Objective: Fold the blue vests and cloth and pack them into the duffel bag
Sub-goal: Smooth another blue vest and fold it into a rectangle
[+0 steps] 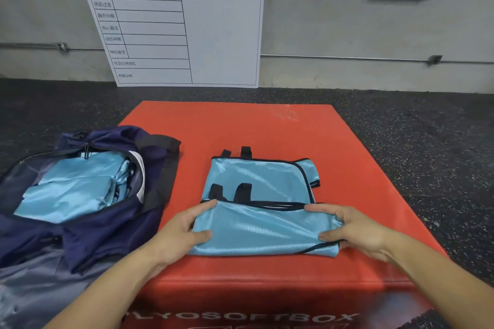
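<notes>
Head view: looking down at a workout-room floor with a box, a bag and two hands in shot.
Floor [427,141]: dark speckled rubber, runs back to a grey wall.
Box [240,125]: big red soft box, takes up the middle, white lettering on its front face at the bottom edge.
Board [222,40]: white chart with a yellow-green header and Chinese text, leaning on the wall behind the box.
Duffel bag [112,238]: navy, slumped at the left of the box, partly lying on its left edge, zip wide open.
Packed stuff [69,192]: shiny light-blue folded fabric already sitting inside the bag's opening.
Vest [262,224]: light blue with black trim and black straps, lying flat on the box top toward the near side, the near part folded up over the rest.
Left hand [181,232]: pinching the left edge of the folded flap, thumb on top, fingers along the upper corner.
Right hand [352,227]: same deal on the right edge, thumb on the fabric, index finger stretched along the fold line.
</notes>
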Demonstrator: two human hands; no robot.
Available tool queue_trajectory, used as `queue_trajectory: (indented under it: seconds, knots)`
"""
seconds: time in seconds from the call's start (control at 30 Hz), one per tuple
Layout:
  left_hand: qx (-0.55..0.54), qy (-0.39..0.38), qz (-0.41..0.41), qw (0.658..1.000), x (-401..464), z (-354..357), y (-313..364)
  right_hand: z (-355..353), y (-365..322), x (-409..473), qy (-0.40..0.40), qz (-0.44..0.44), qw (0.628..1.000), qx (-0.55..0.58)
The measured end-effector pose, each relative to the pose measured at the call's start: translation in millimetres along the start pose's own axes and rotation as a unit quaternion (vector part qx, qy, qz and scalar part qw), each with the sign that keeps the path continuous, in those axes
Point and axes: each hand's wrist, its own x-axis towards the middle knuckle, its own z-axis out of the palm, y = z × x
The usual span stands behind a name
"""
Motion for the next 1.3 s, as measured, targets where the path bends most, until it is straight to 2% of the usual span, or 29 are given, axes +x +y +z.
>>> queue_trajectory:
  seconds: [0.27,0.43,0.67,0.77,0.9,1.03,1.1,1.23,1.3]
  knots:
    - [0.036,-0.002,0.026,0.999,-22.9,5.6,-13.0,1.9,5.0,-14.3,-0.036,-0.01,0.998,-0.056]
    - [0.062,0.01,0.041,0.997,-16.1,3.3,-12.5,4.5,-5.9,-11.3,-0.016,-0.033,0.996,-0.081]
    - [0.097,0.041,0.037,0.994,21.1,0.6,1.4,-1.0,-21.7,12.0,0.014,-0.064,0.982,-0.175]
    - [0.101,0.062,0.072,0.99,39.0,0.5,14.9,-7.4,-36.3,21.1,0.036,-0.104,0.967,-0.228]
    - [0.062,0.084,0.117,0.988,63.0,-11.2,22.7,-20.0,-55.7,34.3,0.091,-0.165,0.965,-0.182]
    - [0.088,0.083,0.071,0.99,78.6,-16.0,11.6,-21.7,-48.7,58.9,0.077,-0.123,0.967,-0.211]
    - [0.097,0.074,0.075,0.99,82.1,-11.9,10.1,-21.4,-45.1,67.2,0.062,-0.099,0.966,-0.232]
    - [0.106,0.085,0.133,0.982,92.6,-12.9,11.6,-28.5,-58.6,69.6,0.114,-0.167,0.956,-0.212]
    - [0.096,0.096,0.123,0.983,97.9,-16.6,6.6,-31.6,-60.6,70.6,0.135,-0.184,0.957,-0.18]
